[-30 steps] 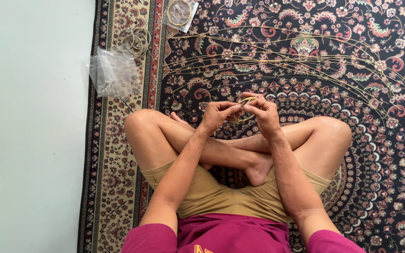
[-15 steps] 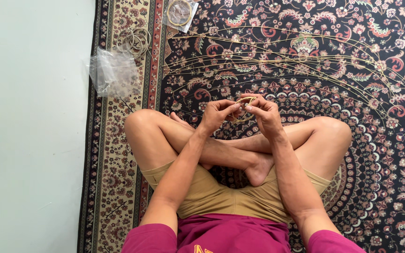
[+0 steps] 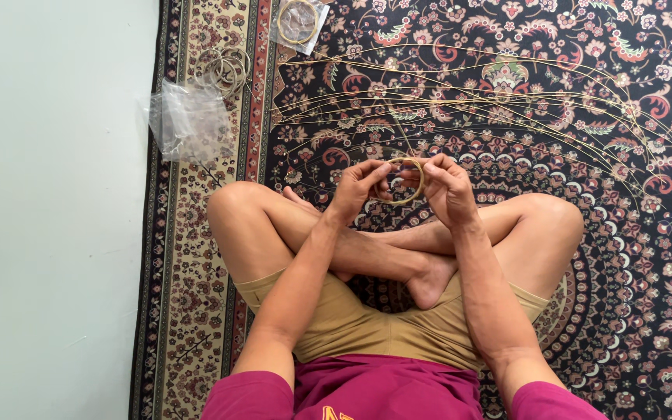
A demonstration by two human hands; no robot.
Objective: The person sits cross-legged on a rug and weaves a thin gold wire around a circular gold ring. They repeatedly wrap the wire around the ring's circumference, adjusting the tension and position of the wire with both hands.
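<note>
Two hands, left hand (image 3: 358,189) and right hand (image 3: 446,187) fingers pinched on thin cane ring (image 3: 407,180) between them

Small ring (image 3: 404,181) of thin pale-yellow cane or reed strip, coiled into a round hoop. Held up above the crossed legs, roughly centre of view, standing near upright so its open face shows. Left hand (image 3: 358,189) pinches its left edge, right hand (image 3: 446,187) pinches its right edge, fingertips on the rim. A loose thin strand runs up from the ring's top toward the far side.
</note>
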